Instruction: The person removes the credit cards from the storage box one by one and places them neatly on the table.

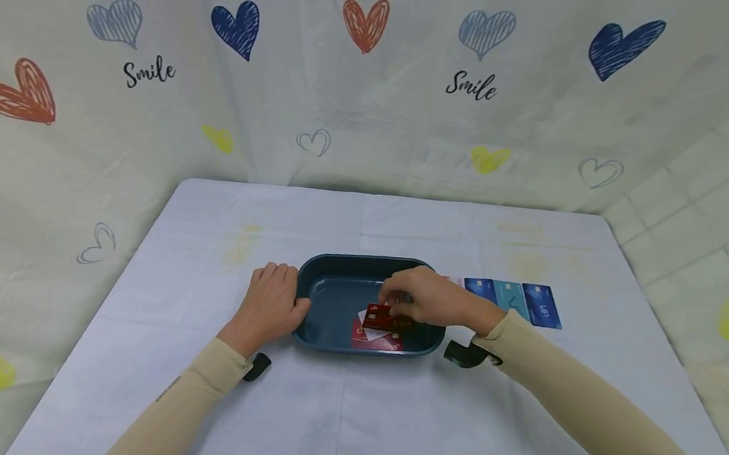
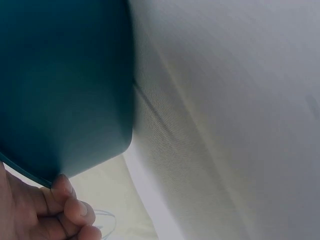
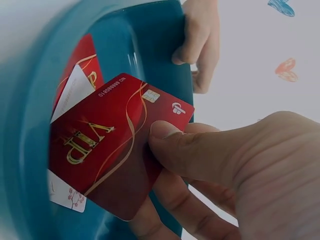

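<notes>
A dark teal tray [image 1: 331, 311] with rounded corners sits on the white table. At its left end, my left hand [image 1: 272, 302] grips the rim, thumb on the inner side and fingers curled over the outside. My right hand [image 1: 426, 296] is over the tray's right half and pinches a red VIP card [image 3: 107, 135] between thumb and fingers. Gold "VIP" lettering and a chip show on that card. Beneath it in the tray lie a white card [image 3: 75, 92] with a floral print and another red card [image 3: 85, 50], partly covered.
To the right of the tray, a row of cards lies on the table: a blue card [image 1: 480, 288], a teal card [image 1: 512, 298] and a dark blue card [image 1: 543, 306]. A pale reddish card [image 1: 454, 281] is partly hidden behind my right hand. A heart-printed curtain [image 1: 374, 113] hangs behind the table.
</notes>
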`<action>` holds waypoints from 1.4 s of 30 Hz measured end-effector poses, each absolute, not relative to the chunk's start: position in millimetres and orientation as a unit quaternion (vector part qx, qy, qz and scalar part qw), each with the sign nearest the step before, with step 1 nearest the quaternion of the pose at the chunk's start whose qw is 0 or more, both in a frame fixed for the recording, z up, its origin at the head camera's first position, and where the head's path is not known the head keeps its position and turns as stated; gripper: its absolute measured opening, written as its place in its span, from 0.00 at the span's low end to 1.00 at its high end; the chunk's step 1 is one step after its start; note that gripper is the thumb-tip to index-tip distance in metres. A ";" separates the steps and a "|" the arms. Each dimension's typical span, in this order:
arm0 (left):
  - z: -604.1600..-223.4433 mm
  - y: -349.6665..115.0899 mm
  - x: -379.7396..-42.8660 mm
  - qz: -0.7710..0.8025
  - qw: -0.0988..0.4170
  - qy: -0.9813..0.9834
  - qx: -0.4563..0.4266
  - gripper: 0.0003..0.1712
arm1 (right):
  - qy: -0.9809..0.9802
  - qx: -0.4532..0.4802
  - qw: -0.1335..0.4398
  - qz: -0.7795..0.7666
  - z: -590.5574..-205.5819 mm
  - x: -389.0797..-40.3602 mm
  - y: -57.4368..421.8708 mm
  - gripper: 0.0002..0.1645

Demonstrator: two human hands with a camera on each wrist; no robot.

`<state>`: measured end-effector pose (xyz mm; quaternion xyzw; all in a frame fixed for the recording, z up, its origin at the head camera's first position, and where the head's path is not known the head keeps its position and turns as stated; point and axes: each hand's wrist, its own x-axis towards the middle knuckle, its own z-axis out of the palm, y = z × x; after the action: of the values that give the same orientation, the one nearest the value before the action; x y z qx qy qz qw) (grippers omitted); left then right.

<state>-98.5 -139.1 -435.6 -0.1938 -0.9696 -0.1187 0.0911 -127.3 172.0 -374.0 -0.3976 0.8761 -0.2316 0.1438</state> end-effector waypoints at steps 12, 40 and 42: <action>-436.1 -139.4 -97.9 -0.115 0.084 -0.971 -0.194 0.10 | 0.868 -0.391 0.153 -0.265 -372.8 -123.3 177.8 0.20; -437.0 -137.8 -99.1 -0.121 0.083 -0.969 -0.197 0.09 | 0.862 -0.378 0.141 -0.307 -378.1 -118.3 189.7 0.23; -437.2 -137.6 -99.2 -0.123 0.083 -0.969 -0.197 0.09 | 0.863 -0.374 0.142 -0.308 -377.5 -117.8 190.1 0.23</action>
<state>-99.2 -137.6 -437.2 -0.1973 -0.9691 -0.1231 0.0828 -117.8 190.1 -377.5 -0.3743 0.8632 -0.3078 0.1415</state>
